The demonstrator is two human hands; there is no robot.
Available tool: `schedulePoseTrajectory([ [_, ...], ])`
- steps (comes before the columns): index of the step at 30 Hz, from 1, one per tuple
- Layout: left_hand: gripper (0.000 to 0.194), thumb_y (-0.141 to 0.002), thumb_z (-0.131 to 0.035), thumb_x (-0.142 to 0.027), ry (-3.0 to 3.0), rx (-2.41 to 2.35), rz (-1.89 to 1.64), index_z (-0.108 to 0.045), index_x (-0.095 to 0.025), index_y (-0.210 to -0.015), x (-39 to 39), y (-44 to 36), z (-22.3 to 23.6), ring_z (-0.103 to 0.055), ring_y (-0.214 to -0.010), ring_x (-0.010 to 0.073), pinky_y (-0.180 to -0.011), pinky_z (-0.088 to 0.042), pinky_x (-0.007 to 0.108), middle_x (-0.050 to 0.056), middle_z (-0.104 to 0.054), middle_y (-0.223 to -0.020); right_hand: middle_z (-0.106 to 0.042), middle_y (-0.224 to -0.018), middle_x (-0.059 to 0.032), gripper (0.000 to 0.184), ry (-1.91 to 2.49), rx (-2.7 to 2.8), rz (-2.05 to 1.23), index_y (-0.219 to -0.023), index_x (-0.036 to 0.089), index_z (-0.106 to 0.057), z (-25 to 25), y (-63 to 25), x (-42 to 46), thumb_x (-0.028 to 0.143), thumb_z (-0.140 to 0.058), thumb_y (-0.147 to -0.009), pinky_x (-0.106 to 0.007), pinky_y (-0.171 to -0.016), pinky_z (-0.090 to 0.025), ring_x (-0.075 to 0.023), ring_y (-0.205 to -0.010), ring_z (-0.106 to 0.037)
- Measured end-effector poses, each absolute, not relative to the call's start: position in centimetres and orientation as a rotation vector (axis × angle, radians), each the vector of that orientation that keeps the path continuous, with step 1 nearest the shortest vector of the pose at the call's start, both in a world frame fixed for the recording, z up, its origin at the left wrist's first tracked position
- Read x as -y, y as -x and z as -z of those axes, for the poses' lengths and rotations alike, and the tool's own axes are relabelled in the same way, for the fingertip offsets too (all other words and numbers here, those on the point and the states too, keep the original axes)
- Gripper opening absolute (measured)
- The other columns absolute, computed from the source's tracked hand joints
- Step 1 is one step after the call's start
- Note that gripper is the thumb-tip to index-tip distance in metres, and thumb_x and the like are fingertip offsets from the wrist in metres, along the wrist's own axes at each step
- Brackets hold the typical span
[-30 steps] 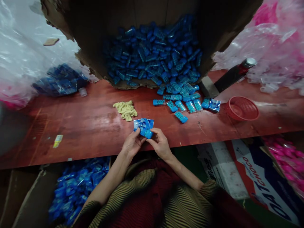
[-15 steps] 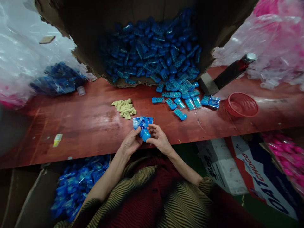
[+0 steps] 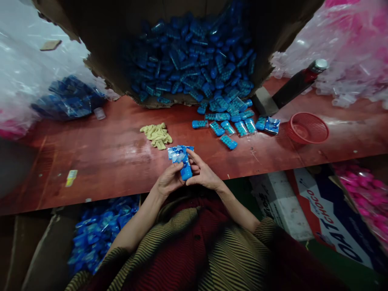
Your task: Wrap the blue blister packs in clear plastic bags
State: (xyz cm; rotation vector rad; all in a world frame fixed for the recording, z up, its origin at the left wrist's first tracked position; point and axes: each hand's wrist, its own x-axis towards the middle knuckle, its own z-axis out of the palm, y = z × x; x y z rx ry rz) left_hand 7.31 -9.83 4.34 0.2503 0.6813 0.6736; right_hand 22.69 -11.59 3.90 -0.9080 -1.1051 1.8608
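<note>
Over the front edge of the table, both hands hold a small blue-capped bottle (image 3: 186, 173) with blue printed film around and above it. My left hand (image 3: 170, 178) pinches the film and the bottle's left side with its thumb. On the other side, my right hand (image 3: 206, 174) has its thumb near the cap and its fingers along the film, closed round it. A crumpled yellow-green cloth (image 3: 156, 135) lies just beyond my hands. To its right are several clear blue-capped bottles (image 3: 228, 141) filled with blue balls, and a blue printed film piece (image 3: 272, 125).
A torn cardboard box (image 3: 268, 60) full of such bottles opens toward me. Right of it are a dark bottle (image 3: 298, 83) with a silver cap and a red basket (image 3: 307, 139). Blue packets (image 3: 97, 238) fill a container below; bags of clear and pink pieces (image 3: 339, 52) flank the table.
The held bottle has turned more upright, cap toward me. My right fingers have moved up along the film, and my left thumb now presses lower on it.
</note>
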Motion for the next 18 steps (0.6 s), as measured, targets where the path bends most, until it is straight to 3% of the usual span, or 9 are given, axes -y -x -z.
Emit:
schedulePoseTrajectory([
  [3, 0.016, -0.079, -0.059, -0.016, -0.244, -0.667, -0.682, -0.063, -0.01, -0.093, 9.9, -7.5, -4.3, -0.069, -0.075, 0.0195, -0.069, -0.056, 0.028, 0.009, -0.072, -0.079, -0.052, -0.115, 0.0011, 0.109, 0.905, 1.066, -1.897, -0.144, 0.036, -0.024, -4.1, -22.7, 11.6, 0.016, -0.08, -0.053, -0.018, -0.065, -0.051, -0.004, -0.067, -0.054],
  [10, 0.014, -0.08, -0.058, -0.017, -0.221, -0.649, -0.7, -0.063, -0.01, -0.092, 10.3, -8.1, -4.9, -0.068, -0.067, 0.0171, -0.06, -0.056, 0.025, 0.009, -0.072, -0.079, -0.055, -0.096, 0.0049, 0.104, 0.858, 1.042, -1.951, -0.143, 0.033, -0.028, -4.4, -23.2, 11.2, 0.012, -0.077, -0.054, -0.014, -0.056, -0.047, -0.0021, -0.058, -0.048],
  [13, 0.014, -0.08, -0.059, -0.017, -0.216, -0.667, -0.722, -0.063, -0.01, -0.091, 10.6, -8.3, -5.1, -0.068, -0.068, 0.0171, -0.059, -0.056, 0.024, 0.009, -0.072, -0.079, -0.056, -0.102, 0.0036, 0.104, 0.848, 1.049, -1.953, -0.143, 0.033, -0.028, -4.3, -23.3, 11.1, 0.014, -0.078, -0.053, -0.014, -0.056, -0.047, -0.0031, -0.061, -0.05],
  [18, 0.014, -0.079, -0.063, -0.019, -0.222, -0.699, -0.741, -0.063, -0.011, -0.09, 11.0, -8.4, -5.5, -0.068, -0.069, 0.0174, -0.063, -0.056, 0.025, 0.008, -0.071, -0.077, -0.047, -0.13, -0.0002, 0.104, 0.827, 1.025, -1.954, -0.141, 0.035, -0.032, -4.0, -23.4, 11.1, 0.014, -0.079, -0.051, -0.015, -0.064, -0.049, -0.0052, -0.074, -0.054],
])
